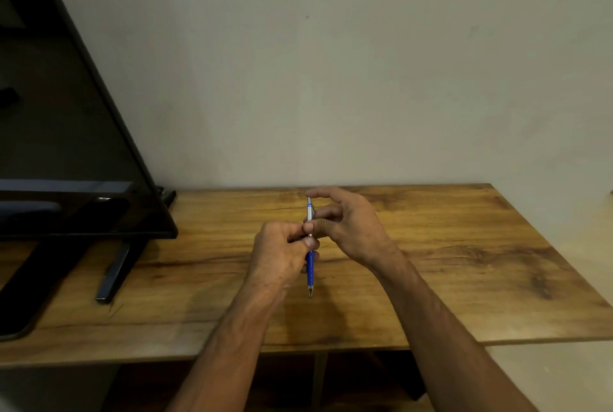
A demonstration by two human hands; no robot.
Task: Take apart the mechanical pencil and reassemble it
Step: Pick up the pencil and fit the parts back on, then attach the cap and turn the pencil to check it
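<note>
I see the mechanical pencil point(310, 265) held in the air over the middle of the wooden desk point(464, 262), touching nothing but the two bare hands I am watching. It stands nearly upright in the head view, its dark pointed tip toward the near edge of the desk and its cap end toward the wall point(365, 63). The lower barrel is blue and the upper section is silver, with a small blue piece at the very top. The left grip point(282, 252) is curled round the pencil's middle, with the thumb laid across the barrel where blue meets silver, so it holds the pencil firmly. The right grip point(348, 222) comes in from the right with bent fingers. One finger arches just over the cap end, and I cannot tell if it touches it. Two lower digits press against the silver section just above the left thumb, so this grip is pinching the upper part. From here the pencil looks whole, with no parts lying loose on the desk. At the left of the desk stands a dark flat screen point(66, 146), tilted in my view, on a black stand whose foot point(116, 272) reaches toward the near edge. The screen is well apart from both hands.
</note>
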